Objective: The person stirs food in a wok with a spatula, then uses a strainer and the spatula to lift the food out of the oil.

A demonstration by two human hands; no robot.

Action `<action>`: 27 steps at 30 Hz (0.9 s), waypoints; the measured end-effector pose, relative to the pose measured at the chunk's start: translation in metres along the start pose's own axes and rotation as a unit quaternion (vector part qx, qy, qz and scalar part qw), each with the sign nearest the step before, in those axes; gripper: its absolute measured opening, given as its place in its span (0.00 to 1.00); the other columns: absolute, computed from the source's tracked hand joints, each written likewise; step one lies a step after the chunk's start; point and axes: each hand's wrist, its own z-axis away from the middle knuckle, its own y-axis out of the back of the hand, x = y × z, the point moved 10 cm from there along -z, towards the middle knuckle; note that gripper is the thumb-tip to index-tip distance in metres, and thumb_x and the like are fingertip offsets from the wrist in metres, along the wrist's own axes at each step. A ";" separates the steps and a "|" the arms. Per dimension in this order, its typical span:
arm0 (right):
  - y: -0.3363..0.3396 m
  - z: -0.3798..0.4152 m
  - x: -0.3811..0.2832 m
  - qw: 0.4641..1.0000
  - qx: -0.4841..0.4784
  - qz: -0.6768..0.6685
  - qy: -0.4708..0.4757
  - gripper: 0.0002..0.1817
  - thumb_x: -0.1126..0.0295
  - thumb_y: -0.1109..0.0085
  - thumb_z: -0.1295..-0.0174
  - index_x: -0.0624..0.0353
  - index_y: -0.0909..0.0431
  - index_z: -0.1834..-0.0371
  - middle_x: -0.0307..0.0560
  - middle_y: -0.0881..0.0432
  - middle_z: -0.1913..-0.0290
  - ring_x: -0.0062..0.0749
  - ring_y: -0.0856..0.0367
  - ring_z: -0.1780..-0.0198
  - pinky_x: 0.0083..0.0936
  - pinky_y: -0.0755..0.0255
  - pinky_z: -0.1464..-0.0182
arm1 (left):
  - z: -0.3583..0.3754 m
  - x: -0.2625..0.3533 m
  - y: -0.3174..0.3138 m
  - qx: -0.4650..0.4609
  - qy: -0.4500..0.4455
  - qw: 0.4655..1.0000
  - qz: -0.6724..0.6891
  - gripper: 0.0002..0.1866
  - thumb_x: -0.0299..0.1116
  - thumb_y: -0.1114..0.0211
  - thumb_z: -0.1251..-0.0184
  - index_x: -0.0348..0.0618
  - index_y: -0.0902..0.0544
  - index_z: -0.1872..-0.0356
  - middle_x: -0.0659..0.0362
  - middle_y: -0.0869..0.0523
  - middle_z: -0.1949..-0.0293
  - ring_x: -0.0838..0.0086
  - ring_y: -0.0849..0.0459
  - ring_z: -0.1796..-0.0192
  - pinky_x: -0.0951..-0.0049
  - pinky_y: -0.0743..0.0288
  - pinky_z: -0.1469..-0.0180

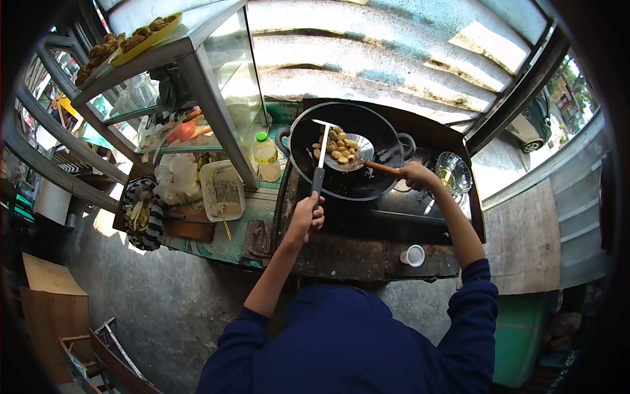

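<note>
My left hand [307, 220] is wrapped round the dark handle of a metal spatula [319, 176], whose blade is inside a large black wok [367, 187]. My right hand [420, 178] grips the wooden handle of a ladle [380, 168] from the right side. Several round, light brown food pieces [338, 145] lie together in the wok, between the spatula and the ladle's head. Part of the ladle's head is hidden under the pieces.
Left of the wok stand a green-capped bottle [267, 156], a plastic container [222, 190] and a glass display case [230, 85]. A glass bowl [453, 173] is at the right. A white cup [413, 255] stands on the front ledge. Corrugated sheeting [394, 52] rises behind.
</note>
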 end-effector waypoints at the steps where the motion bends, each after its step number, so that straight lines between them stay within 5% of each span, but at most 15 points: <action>1: -0.001 0.002 0.000 1.000 0.002 0.004 -0.004 0.14 0.63 0.52 0.50 0.64 0.25 0.77 0.37 0.40 0.92 0.17 0.46 0.94 0.16 0.53 0.94 | -0.001 -0.005 -0.004 0.000 0.001 1.000 0.000 0.13 0.45 0.56 0.39 0.45 0.34 0.68 0.69 0.43 0.89 0.86 0.46 0.91 0.85 0.54 0.89; 11: -0.004 -0.008 0.011 1.000 -0.008 -0.001 -0.012 0.16 0.61 0.52 0.48 0.65 0.26 0.78 0.37 0.41 0.92 0.17 0.46 0.94 0.16 0.55 0.93 | 0.012 -0.033 -0.051 -0.080 0.055 0.955 0.281 0.12 0.43 0.58 0.38 0.45 0.34 0.70 0.70 0.44 0.89 0.86 0.49 0.91 0.86 0.56 0.89; 27: -0.004 -0.013 0.023 0.998 -0.007 -0.058 -0.007 0.14 0.63 0.50 0.50 0.66 0.25 0.80 0.41 0.37 0.93 0.22 0.40 0.94 0.19 0.49 0.93 | 0.036 -0.026 -0.072 -0.124 0.086 0.939 0.307 0.12 0.43 0.59 0.38 0.46 0.34 0.71 0.71 0.45 0.89 0.88 0.49 0.91 0.87 0.56 0.89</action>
